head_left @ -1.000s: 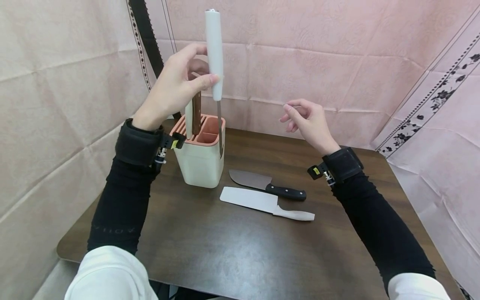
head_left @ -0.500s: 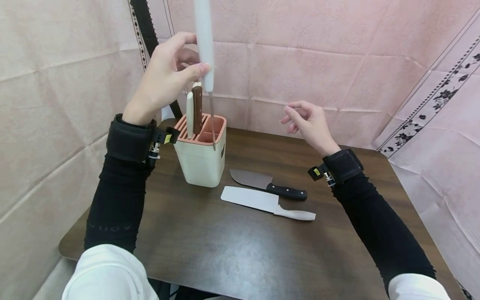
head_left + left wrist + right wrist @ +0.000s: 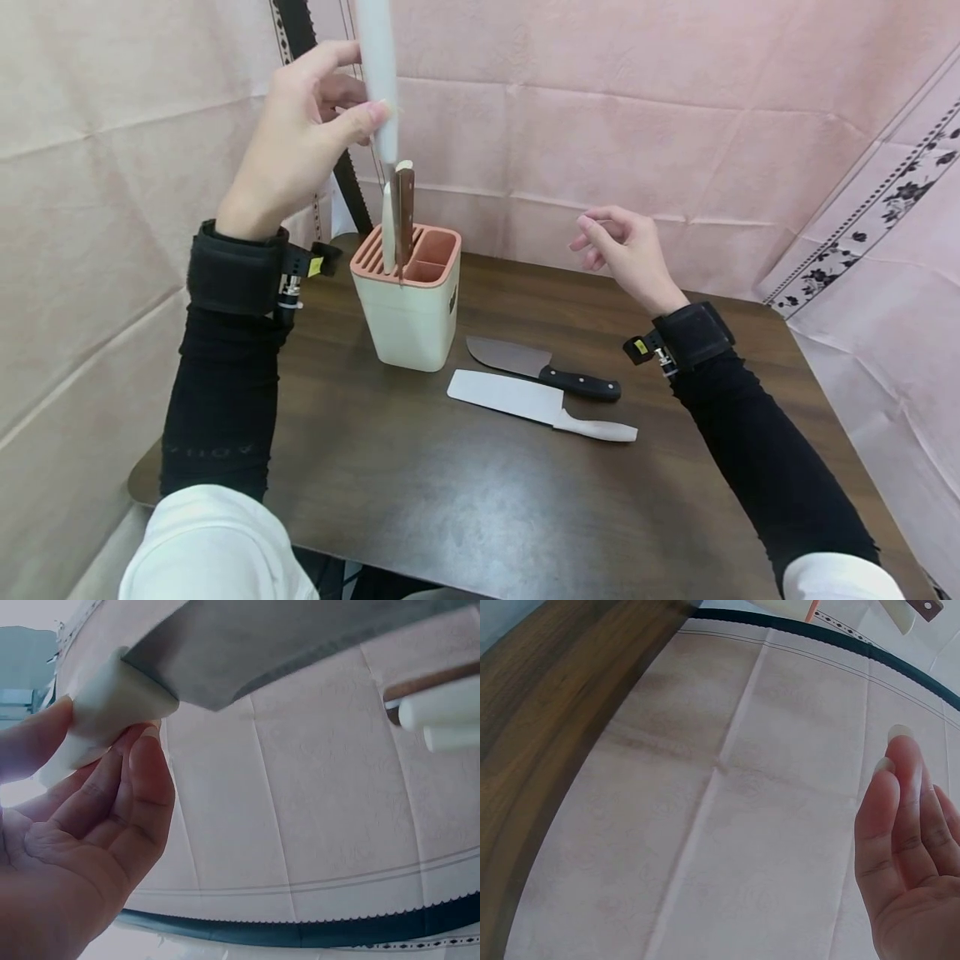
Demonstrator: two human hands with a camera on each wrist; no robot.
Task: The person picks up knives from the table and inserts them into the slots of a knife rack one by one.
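With thumb and fingers, my left hand (image 3: 311, 125) pinches the white handle of a kitchen knife (image 3: 381, 83), held upright with its blade pointing down. In the left wrist view the wide grey blade (image 3: 247, 656) extends from the handle. The blade tip overlaps the front of the knife block's slotted top in the head view. That knife block (image 3: 408, 325) is pale with an orange top and carries a white-handled knife (image 3: 388, 229) and a brown-handled knife (image 3: 406, 208). My right hand (image 3: 618, 246) hovers over the table's right side, fingers loosely bent, holding nothing.
Right of the block, a black-handled cleaver (image 3: 517, 358) and a white cleaver (image 3: 510, 396) lie side by side on the brown table (image 3: 420, 483). Pinkish cloth (image 3: 600, 150) hangs behind the table, and pale cloth (image 3: 90, 233) hangs at its left.
My left hand has lifted the knife and carried it left, from the block's right front side to over its slotted part. The right hand has stayed nearly still.
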